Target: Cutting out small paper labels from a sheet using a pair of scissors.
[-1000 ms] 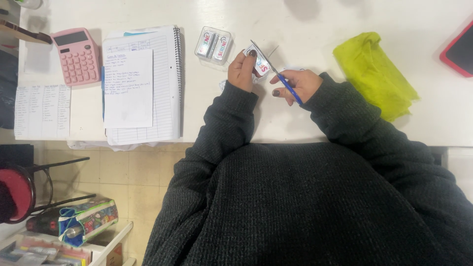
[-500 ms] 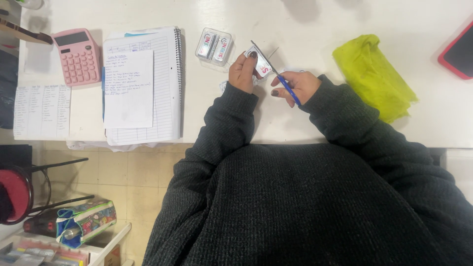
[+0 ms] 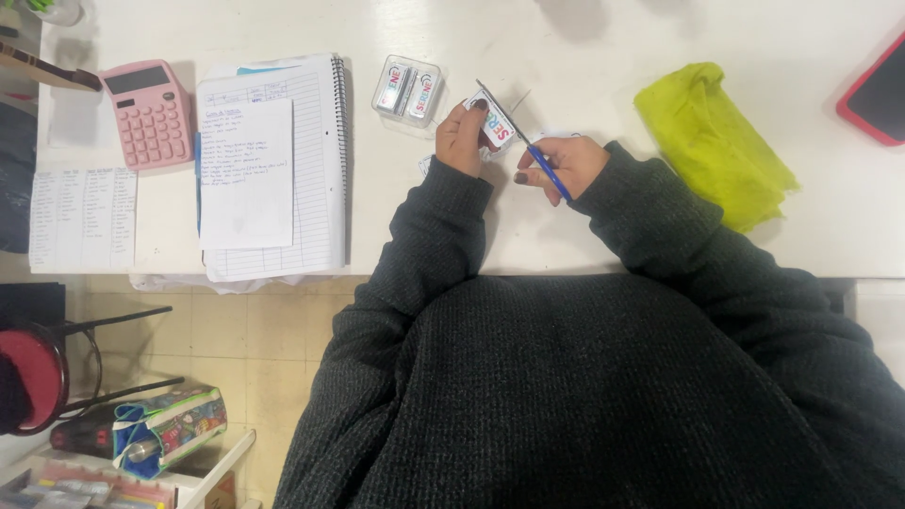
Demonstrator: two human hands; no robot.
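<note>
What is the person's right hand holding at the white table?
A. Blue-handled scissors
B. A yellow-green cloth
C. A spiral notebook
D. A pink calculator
A: the right hand grips blue-handled scissors, blades against the small printed label pinched in the left hand; the calculator, cloth and notebook lie untouched.

A spiral notebook [image 3: 283,160] lies open on the white table [image 3: 584,226], with a loose handwritten sheet [image 3: 245,174] on its page. Just left of the notebook sits a pink calculator [image 3: 146,111], and below that calculator a printed list sheet [image 3: 83,219]. Right of the notebook, near its top corner, stands a small clear plastic box [image 3: 408,90]. Far right of the notebook a crumpled yellow-green cloth [image 3: 716,141] lies, and beyond it a red-edged tablet [image 3: 877,92] at the table's edge. Below the notebook, off the table, a colourful pouch [image 3: 170,424] rests on a low shelf beside a red stool [image 3: 33,372].
</note>
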